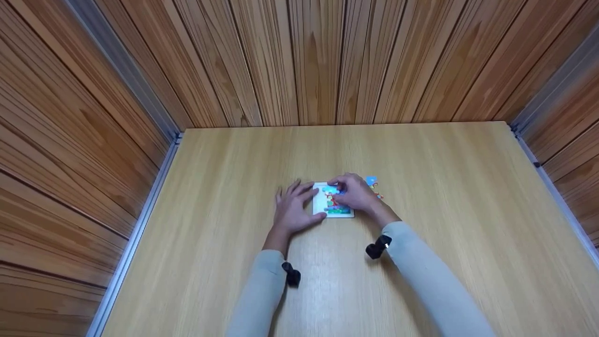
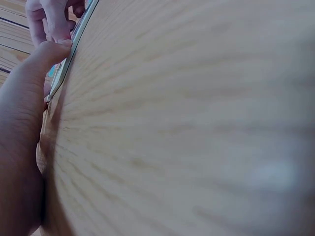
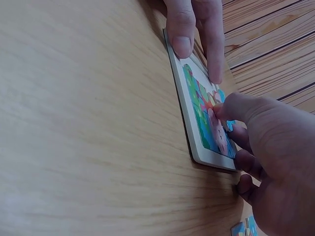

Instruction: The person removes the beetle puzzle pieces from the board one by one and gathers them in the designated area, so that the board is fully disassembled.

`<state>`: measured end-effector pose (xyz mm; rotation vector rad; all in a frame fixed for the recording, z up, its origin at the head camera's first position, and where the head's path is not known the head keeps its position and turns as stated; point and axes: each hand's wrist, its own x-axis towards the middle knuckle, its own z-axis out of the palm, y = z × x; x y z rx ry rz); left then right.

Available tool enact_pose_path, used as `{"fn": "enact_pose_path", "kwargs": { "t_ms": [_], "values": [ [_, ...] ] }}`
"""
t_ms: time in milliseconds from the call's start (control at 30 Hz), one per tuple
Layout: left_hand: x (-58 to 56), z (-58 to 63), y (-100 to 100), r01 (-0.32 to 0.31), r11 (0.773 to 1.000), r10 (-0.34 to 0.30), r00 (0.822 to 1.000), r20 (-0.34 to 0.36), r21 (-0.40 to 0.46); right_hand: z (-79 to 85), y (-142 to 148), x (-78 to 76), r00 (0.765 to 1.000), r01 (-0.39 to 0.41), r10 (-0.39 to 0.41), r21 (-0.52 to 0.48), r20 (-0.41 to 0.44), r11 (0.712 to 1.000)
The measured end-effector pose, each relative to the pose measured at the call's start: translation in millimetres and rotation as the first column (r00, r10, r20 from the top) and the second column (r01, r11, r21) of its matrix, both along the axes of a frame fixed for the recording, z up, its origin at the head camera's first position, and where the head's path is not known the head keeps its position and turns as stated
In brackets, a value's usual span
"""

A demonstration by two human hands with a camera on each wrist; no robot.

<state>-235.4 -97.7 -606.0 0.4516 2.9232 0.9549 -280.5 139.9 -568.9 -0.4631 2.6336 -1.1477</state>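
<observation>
A small white-framed jigsaw puzzle lies flat on the table, its colourful picture partly filled with pieces. My left hand rests at its left side with fingers spread. The left thumb and a fingertip press on the white border in the right wrist view. Over the right part of the picture, my right hand bends down from the side. Its thumb and forefinger pinch a small puzzle piece at the picture's surface, mostly hidden by the fingers. The other right fingers curl beside the frame's edge.
Several loose puzzle pieces lie on the table just right of the frame, partly behind the right hand. The wooden table is bounded by plank walls at the back and sides. Black wrist cameras sit on both sleeves.
</observation>
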Motion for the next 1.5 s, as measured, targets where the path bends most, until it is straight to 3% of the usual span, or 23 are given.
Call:
{"fn": "enact_pose_path", "kwargs": {
  "t_ms": [233, 800, 1500],
  "values": [
    [-1.5, 0.0, 1, 0.006, 1.000, -0.006, 1.000, -0.016, -0.005, -1.7, 2, -0.9, 1.000, 0.009, -0.009, 0.007, -0.027, 1.000],
    [0.0, 0.6, 1, -0.003, 1.000, 0.003, 1.000, 0.015, -0.015, 8.7, 16, -0.9, 0.999, 0.035, -0.034, -0.024, 0.033, 0.999],
    [-0.4, -0.3, 0, -0.005, 1.000, 0.005, 1.000, 0.018, 0.003, 17.5, 51, -4.8, 0.996, 0.080, -0.079, 0.037, -0.033, 0.996]
  ]
}}
